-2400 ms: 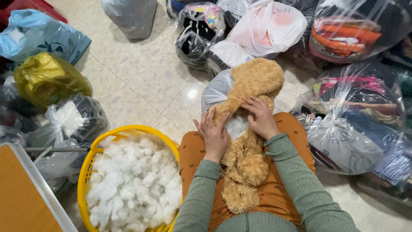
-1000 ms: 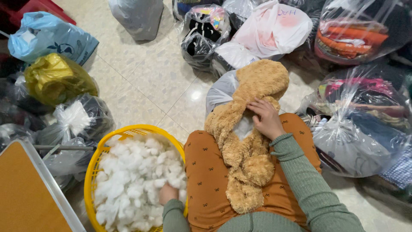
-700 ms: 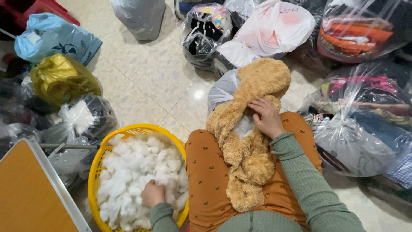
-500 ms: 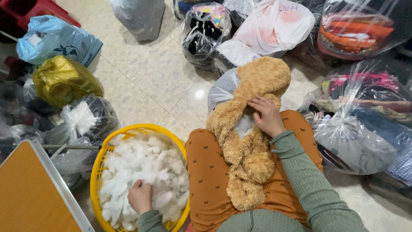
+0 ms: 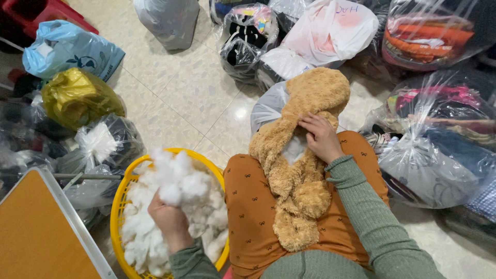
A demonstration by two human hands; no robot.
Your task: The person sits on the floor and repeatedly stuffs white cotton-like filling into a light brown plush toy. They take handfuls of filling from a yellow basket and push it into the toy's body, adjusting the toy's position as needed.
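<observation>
Stuffing point(image 5: 178, 186) in left hand point(image 5: 168, 219)

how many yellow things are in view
2: a yellow basket of white stuffing beside the left hand, and a yellow plastic bag at left. More may be hidden.

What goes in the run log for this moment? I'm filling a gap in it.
left hand: grips white stuffing clump above yellow basket | right hand: holds open tan plush toy on lap
</observation>
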